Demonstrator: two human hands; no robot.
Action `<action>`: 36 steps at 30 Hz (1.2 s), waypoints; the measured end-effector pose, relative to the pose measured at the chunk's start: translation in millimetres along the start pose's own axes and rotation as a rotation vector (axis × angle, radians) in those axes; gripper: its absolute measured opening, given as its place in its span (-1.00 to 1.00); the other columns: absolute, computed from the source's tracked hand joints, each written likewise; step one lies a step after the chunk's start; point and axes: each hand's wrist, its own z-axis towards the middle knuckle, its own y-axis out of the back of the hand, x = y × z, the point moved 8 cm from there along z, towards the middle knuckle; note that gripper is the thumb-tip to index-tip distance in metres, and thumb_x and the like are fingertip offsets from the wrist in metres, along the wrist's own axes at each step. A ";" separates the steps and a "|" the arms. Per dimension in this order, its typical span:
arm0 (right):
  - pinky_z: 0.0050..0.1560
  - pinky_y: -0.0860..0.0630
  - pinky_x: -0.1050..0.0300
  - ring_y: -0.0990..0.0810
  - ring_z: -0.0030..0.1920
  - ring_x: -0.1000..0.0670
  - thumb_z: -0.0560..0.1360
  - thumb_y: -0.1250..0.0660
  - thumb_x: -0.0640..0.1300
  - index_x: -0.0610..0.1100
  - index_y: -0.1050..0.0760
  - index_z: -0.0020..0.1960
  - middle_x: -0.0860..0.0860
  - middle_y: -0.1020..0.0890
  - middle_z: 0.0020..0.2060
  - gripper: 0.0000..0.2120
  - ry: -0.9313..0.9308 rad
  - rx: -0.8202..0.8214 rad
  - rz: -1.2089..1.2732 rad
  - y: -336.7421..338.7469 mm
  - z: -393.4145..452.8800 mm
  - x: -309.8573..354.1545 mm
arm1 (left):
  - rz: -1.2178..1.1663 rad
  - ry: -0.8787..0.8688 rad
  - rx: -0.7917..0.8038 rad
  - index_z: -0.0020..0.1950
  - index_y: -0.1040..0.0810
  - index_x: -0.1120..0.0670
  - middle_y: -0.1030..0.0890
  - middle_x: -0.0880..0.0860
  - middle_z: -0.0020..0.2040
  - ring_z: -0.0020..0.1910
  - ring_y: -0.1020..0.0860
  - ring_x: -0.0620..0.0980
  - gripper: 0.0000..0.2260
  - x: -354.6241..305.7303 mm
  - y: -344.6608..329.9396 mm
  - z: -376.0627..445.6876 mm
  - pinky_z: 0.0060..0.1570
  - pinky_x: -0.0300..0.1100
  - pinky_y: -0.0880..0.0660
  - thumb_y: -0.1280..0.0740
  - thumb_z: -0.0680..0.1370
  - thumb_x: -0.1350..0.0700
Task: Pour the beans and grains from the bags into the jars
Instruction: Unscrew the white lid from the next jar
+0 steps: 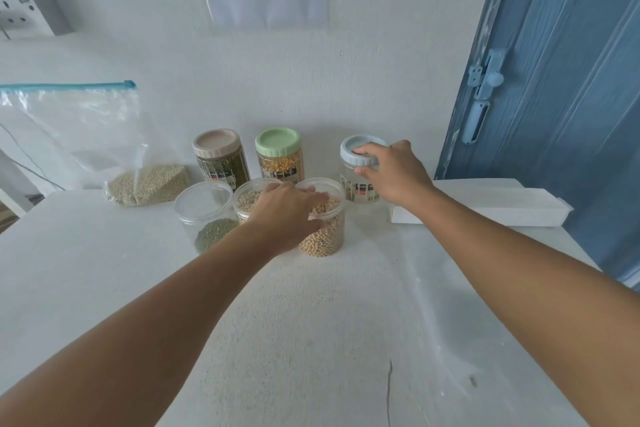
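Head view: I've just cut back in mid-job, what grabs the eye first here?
The two arms reaching in: the right hand grips the blue-lidded jar, which looks empty, at the right of the group, while the left hand rests over the jar of tan beans in front. Next comes the big zip bag of pale grain leaning at the left, beside the pink-lidded jar and the green-lidded jar.
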 end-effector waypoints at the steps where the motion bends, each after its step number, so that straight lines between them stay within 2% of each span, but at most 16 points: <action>1: 0.12 -0.51 0.03 -0.56 0.06 -0.17 0.64 -0.34 0.09 0.22 -0.46 0.44 -0.12 -0.36 0.24 -0.63 0.001 -0.002 -0.004 1.5 -6.7 0.3 | 0.000 -0.001 0.000 0.60 -0.35 -0.15 -0.39 -0.01 0.59 0.48 -0.46 0.12 -0.45 0.0 0.0 -0.1 0.51 0.12 -0.31 -0.33 0.63 -0.23; 6: 0.08 -0.46 0.08 -0.56 0.05 -0.15 0.64 -0.34 0.10 0.25 -0.46 0.44 -0.09 -0.36 0.22 -0.63 -0.012 -0.021 0.010 8.1 -37.4 -1.5 | -0.005 -0.010 0.000 0.60 -0.35 -0.15 -0.40 0.00 0.58 0.49 -0.46 0.11 -0.45 -0.9 0.6 0.2 0.53 0.17 -0.29 -0.33 0.63 -0.23; 15: 0.10 -0.50 0.08 -0.56 0.08 -0.13 0.64 -0.36 0.08 0.24 -0.46 0.44 -0.07 -0.36 0.21 -0.62 -0.020 -0.035 -0.014 17.3 -87.2 5.5 | -0.007 -0.034 0.007 0.60 -0.35 -0.14 -0.41 0.01 0.58 0.47 -0.48 0.11 -0.45 -2.6 3.0 -1.0 0.52 0.17 -0.29 -0.33 0.63 -0.24; 18: 0.12 -0.50 0.10 -0.56 0.11 -0.12 0.63 -0.38 0.08 0.25 -0.46 0.43 -0.05 -0.36 0.21 -0.62 -0.023 -0.041 0.005 17.2 -105.1 8.2 | -0.032 -0.049 0.037 0.67 -0.18 -0.10 -0.31 0.02 0.64 0.56 -0.37 0.08 -0.31 -0.6 -2.8 -3.7 0.61 0.23 -0.09 -0.32 0.61 -0.28; 20: 0.14 -0.51 0.09 -0.55 0.13 -0.11 0.62 -0.39 0.08 0.26 -0.47 0.42 -0.04 -0.36 0.21 -0.61 -0.011 -0.036 0.008 17.3 -116.4 11.2 | -0.158 -0.043 0.050 0.71 0.06 -0.07 -0.12 0.02 0.70 0.66 -0.16 0.05 -0.14 -2.2 -7.6 -14.1 0.63 0.23 0.15 -0.35 0.58 -0.29; 22: 0.13 -0.48 0.12 -0.54 0.16 -0.09 0.61 -0.39 0.08 0.27 -0.47 0.41 -0.03 -0.37 0.21 -0.62 0.011 -0.019 0.006 17.6 -126.9 17.1 | -0.327 -0.029 -0.018 0.71 0.18 -0.08 0.03 0.00 0.71 0.69 0.02 0.04 -0.05 -6.7 -4.4 -32.3 0.62 0.16 0.21 -0.38 0.56 -0.28; 24: 0.14 -0.47 0.12 -0.52 0.19 -0.08 0.62 -0.39 0.08 0.28 -0.47 0.41 -0.02 -0.37 0.24 -0.62 0.045 0.004 0.005 16.9 -135.4 26.3 | -0.479 -0.011 -0.137 0.70 0.06 -0.09 -0.09 -0.04 0.68 0.65 -0.04 0.03 -0.07 -10.0 1.2 -55.3 0.61 0.12 0.05 -0.43 0.53 -0.27; 27: 0.11 -0.43 0.13 -0.51 0.20 -0.04 0.62 -0.38 0.09 0.31 -0.46 0.42 0.00 -0.37 0.25 -0.61 0.079 0.069 0.034 11.1 -143.3 44.3 | -0.702 0.000 -0.206 0.62 -0.16 -0.15 -0.30 -0.17 0.47 0.46 -0.26 -0.12 -0.13 -12.7 -2.1 -86.7 0.48 -0.02 -0.28 -0.49 0.43 -0.34; 30: 0.09 -0.34 0.20 -0.48 0.19 0.03 0.62 -0.37 0.10 0.33 -0.45 0.42 0.04 -0.36 0.24 -0.61 0.098 0.137 0.086 0.2 -147.9 65.2 | -0.842 0.043 -0.187 0.55 -0.25 -0.19 -0.39 -0.24 0.41 0.37 -0.39 -0.22 -0.14 -6.3 -13.7 -101.2 0.36 -0.19 -0.38 -0.53 0.36 -0.38; 32: 0.13 -0.34 0.23 -0.48 0.20 0.06 0.62 -0.38 0.11 0.35 -0.46 0.41 0.06 -0.35 0.25 -0.61 0.126 0.166 0.120 -8.6 -151.0 82.1 | -0.961 0.084 -0.211 0.50 -0.31 -0.19 -0.49 -0.28 0.35 0.31 -0.46 -0.31 -0.16 6.4 -16.8 -106.1 0.28 -0.32 -0.43 -0.59 0.32 -0.33; 36: 0.27 -0.40 0.20 -0.46 0.17 0.09 0.61 -0.38 0.14 0.34 -0.46 0.41 0.06 -0.36 0.30 -0.61 0.200 0.237 0.166 -31.1 -154.1 113.9 | -1.125 0.161 -0.246 0.41 -0.41 -0.21 -0.60 -0.29 0.26 0.28 -0.55 -0.27 -0.20 38.3 -24.3 -117.7 0.28 -0.21 -0.49 -0.67 0.25 -0.25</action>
